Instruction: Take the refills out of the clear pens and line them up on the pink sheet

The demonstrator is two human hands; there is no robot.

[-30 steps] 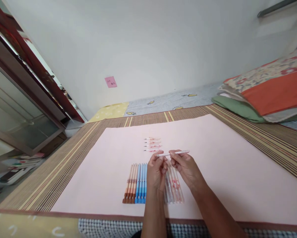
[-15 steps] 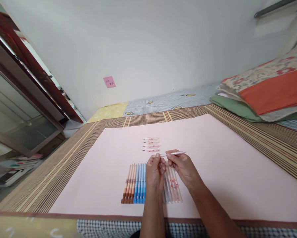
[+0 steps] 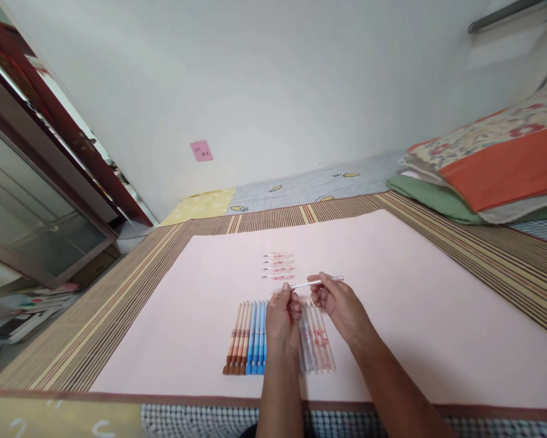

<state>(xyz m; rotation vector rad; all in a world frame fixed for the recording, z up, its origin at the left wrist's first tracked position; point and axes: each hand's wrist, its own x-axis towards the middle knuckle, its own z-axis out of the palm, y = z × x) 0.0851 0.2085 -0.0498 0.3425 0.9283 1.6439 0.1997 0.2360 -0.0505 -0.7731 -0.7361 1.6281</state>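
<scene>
A slim white pen (image 3: 306, 284) is held up slightly tilted over the pink sheet (image 3: 182, 316). My left hand (image 3: 283, 313) pinches its left end between thumb and forefinger. My right hand (image 3: 333, 299) is closed around its right part. Just beyond my hands lie several thin pens or refills (image 3: 280, 269) with dark tips and reddish markings, stacked in a column. Below my hands is a row of pens: brown-and-peach ones (image 3: 238, 340), blue ones (image 3: 256, 340) and clear ones with red patterns (image 3: 321, 340). My left hand and forearm hide the middle of that row.
The pink sheet lies on a striped mat (image 3: 131, 286). Folded floral and orange bedding (image 3: 505, 158) is piled at the right. A pink note (image 3: 201, 151) sticks to the white wall, and a glass-fronted cabinet (image 3: 31, 207) stands at the left.
My right hand has shifted slightly right along the pen, baring more of its middle. My left hand has moved a little left and still pinches the pen. The pens on the sheet have not moved.
</scene>
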